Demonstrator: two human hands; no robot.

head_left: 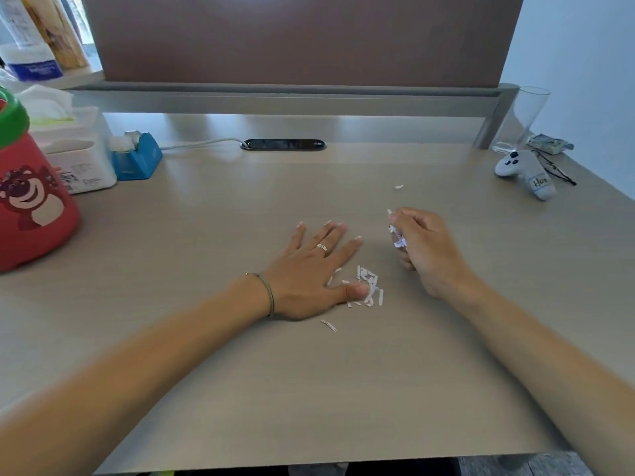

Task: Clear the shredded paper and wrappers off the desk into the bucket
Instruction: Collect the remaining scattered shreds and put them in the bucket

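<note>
A small heap of white shredded paper (368,285) lies on the beige desk (240,355) just right of centre. My left hand (309,269) rests flat on the desk, fingers spread, with its thumb touching the heap. My right hand (424,250) hovers to the right of the heap, closed around a bunch of paper shreds (398,237) that stick out past the fingers. One stray shred (329,325) lies nearer me, another (398,187) farther back. The red bucket (31,207) with a green rim and a bear picture stands at the far left edge.
A white tissue box (80,156) and a blue tape dispenser (137,159) stand at the back left. At the back right are a clear glass (522,118), a grey plush game controller (525,171) and a small packet (549,144). A brown partition (302,39) borders the desk's far side.
</note>
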